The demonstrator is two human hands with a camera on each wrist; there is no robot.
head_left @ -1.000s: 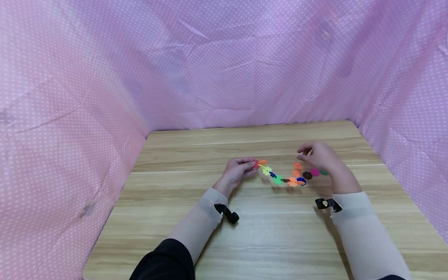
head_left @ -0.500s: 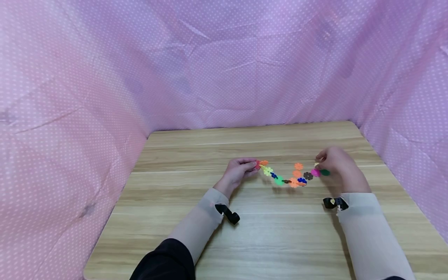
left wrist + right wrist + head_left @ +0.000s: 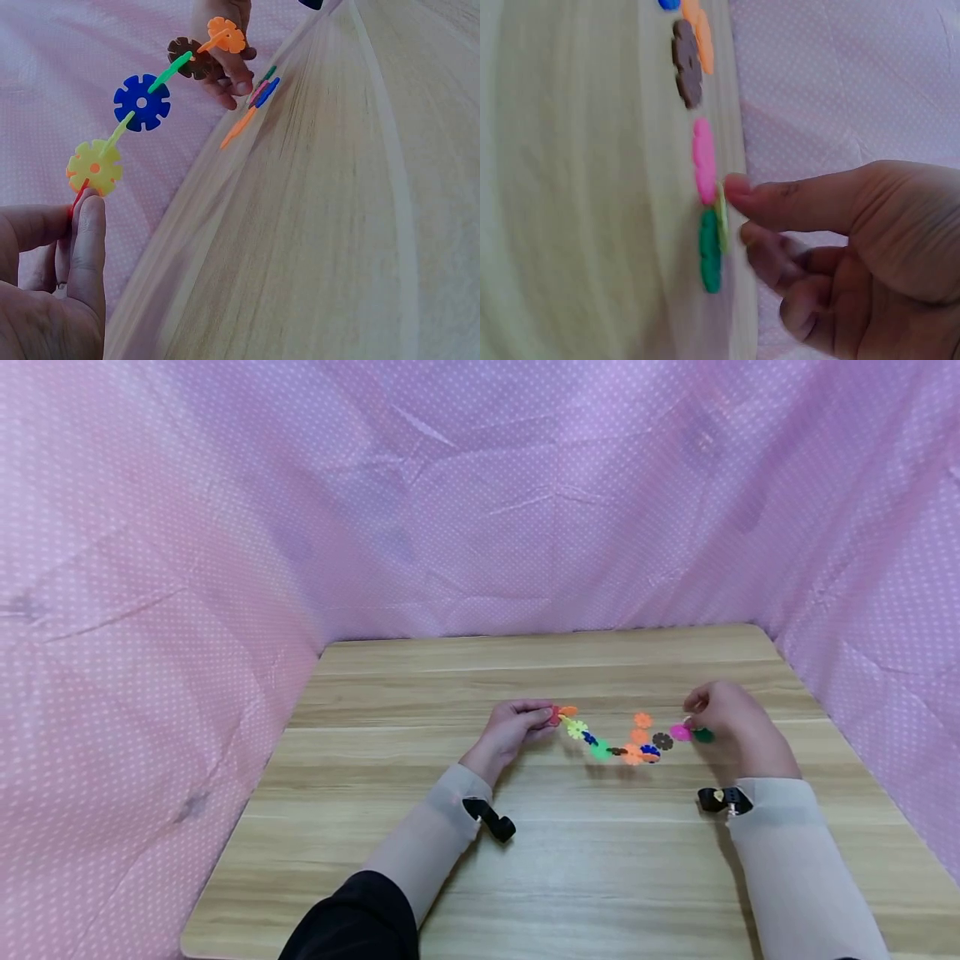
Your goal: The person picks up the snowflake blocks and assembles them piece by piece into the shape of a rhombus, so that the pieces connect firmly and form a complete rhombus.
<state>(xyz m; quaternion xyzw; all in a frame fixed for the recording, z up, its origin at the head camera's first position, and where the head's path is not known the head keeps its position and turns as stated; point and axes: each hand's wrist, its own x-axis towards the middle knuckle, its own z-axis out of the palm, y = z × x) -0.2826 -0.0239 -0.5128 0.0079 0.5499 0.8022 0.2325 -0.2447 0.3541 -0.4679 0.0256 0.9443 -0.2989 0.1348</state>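
While the left hand (image 3: 508,731) grips the red piece (image 3: 555,717) at the end of the chain (image 3: 601,750), the head view shows that the right hand (image 3: 731,722) has shifted toward the person's right. A second ago it was up by the loose orange pieces (image 3: 642,720); now its fingertips are beside the pink piece (image 3: 681,732) and the green piece (image 3: 703,736) on the table (image 3: 525,877). For the work, this appears to bring the loose pieces at that end within reach, with no added link that I can make out. The left hand and chain look nearly unmoved.

In the left wrist view, thumb and fingers pinch the red piece, and the chain rises away through yellow, blue, green and brown to an orange link, in front of the right hand.

In the right wrist view, a yellow-green piece (image 3: 721,221) sits against the pink and green ones, just beside the right thumb. That hand looks empty, thumb and loosely bent fingers apart; blur hides whether the thumb touches it.
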